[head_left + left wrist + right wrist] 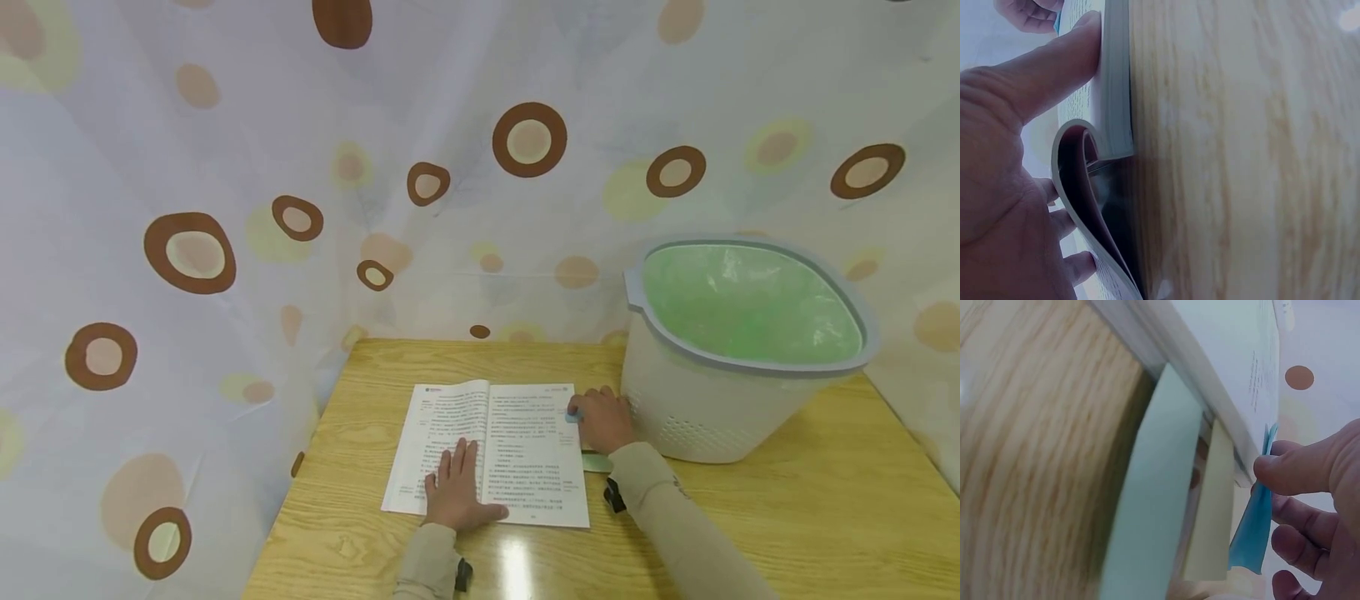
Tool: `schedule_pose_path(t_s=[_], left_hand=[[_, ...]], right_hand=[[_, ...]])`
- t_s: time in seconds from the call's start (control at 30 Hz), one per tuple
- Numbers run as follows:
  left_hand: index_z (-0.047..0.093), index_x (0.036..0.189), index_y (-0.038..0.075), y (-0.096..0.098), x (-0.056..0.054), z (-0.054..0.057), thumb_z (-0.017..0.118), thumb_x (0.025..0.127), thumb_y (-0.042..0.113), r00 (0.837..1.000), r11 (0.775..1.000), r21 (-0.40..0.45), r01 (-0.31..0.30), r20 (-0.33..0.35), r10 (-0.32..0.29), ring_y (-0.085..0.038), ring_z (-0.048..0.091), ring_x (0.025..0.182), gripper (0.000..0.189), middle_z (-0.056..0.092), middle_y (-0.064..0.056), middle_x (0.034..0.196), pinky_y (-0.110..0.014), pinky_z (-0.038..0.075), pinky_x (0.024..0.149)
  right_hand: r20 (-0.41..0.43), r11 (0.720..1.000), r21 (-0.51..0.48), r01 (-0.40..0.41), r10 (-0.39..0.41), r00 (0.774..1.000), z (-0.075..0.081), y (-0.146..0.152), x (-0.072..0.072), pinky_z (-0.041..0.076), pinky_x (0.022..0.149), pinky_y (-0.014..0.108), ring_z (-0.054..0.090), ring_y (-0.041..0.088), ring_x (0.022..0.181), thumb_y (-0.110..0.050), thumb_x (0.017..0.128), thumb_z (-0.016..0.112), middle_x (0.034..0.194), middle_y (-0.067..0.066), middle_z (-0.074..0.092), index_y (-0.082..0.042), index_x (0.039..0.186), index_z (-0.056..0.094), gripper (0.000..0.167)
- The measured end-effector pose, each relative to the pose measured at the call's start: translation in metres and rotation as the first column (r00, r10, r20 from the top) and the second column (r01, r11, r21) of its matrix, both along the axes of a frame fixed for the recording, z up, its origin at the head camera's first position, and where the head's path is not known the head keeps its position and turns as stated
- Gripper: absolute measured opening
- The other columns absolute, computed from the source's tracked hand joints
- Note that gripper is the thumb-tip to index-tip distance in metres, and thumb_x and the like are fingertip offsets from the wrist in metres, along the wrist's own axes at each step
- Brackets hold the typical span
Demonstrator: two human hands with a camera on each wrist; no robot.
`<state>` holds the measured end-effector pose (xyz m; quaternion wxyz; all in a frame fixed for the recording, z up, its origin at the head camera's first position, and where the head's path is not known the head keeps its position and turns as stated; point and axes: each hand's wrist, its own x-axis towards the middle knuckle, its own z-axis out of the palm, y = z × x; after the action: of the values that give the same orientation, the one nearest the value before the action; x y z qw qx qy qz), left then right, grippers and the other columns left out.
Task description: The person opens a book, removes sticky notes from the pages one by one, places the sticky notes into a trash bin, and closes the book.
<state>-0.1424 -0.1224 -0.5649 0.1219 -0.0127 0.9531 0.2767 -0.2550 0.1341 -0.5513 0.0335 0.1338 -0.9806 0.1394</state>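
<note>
An open book (528,467) with printed pages lies on the wooden table. My left hand (453,493) rests spread on its left page and the fold, thumb reaching onto the right page. In the left wrist view, the thumb of the left hand (1016,169) lies by the thick page edge, and the pages below curve in a loop. At the book's right edge, my right hand (607,421) pinches a blue sticky note (1254,528) between thumb and fingers. A pale green paper strip (1154,487) and a pale yellow strip (1213,512) stick out from the book beside it.
A tall white basket (690,412) with a grey rim and green inside stands close to the right of my right hand. Behind the table (345,533) and at its left hangs a white curtain (465,83) with brown and yellow spots.
</note>
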Motion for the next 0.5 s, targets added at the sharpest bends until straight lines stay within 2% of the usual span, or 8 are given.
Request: schedule_pose_path(t_s=[0.1,0.3,0.4,0.5], left_hand=[[0.02,0.159,0.012,0.0,0.0,0.001,0.086,0.069,0.048,1.0,1.0,0.008,-0.002,-0.003,0.002,-0.044,0.013,0.153,0.117,0.014,-0.012,0.168,-0.072,0.014,0.117],[0.019,0.159,0.012,-0.001,-0.001,-0.002,0.085,0.069,0.048,1.0,1.0,-0.004,0.003,-0.004,-0.003,-0.043,0.013,0.153,0.117,0.014,-0.011,0.168,-0.072,0.014,0.117],[0.02,0.159,0.012,0.0,0.0,-0.002,0.085,0.069,0.048,1.0,1.0,-0.01,0.003,-0.01,-0.003,-0.043,0.014,0.153,0.117,0.015,-0.011,0.168,-0.072,0.014,0.117],[0.02,0.159,0.012,0.0,0.001,0.0,0.085,0.068,0.048,1.0,1.0,-0.002,0.004,-0.018,-0.004,-0.044,0.014,0.153,0.117,0.015,-0.012,0.168,-0.073,0.015,0.116]], right_hand=[[-0.032,1.0,-0.017,-0.003,0.003,0.999,0.002,0.0,0.0,0.044,0.078,0.053,0.056,0.033,0.093,-0.006,0.084,0.07,0.101,0.012,0.071,-0.014,0.096,0.074,0.015],[-0.14,0.998,-0.062,0.008,-0.016,0.99,0.004,0.0,-0.001,0.05,0.075,0.052,0.061,0.037,0.089,-0.007,0.086,0.069,0.097,0.015,0.072,-0.008,0.099,0.073,0.014],[-0.177,0.995,-0.098,-0.029,0.011,0.984,0.013,-0.003,0.001,0.051,0.078,0.049,0.061,0.034,0.09,-0.008,0.087,0.068,0.097,0.013,0.072,-0.01,0.099,0.073,0.013],[-0.212,0.987,-0.144,-0.078,0.046,0.976,0.029,-0.008,0.007,0.051,0.08,0.046,0.061,0.032,0.09,-0.008,0.088,0.069,0.1,0.012,0.072,-0.01,0.1,0.073,0.013]])
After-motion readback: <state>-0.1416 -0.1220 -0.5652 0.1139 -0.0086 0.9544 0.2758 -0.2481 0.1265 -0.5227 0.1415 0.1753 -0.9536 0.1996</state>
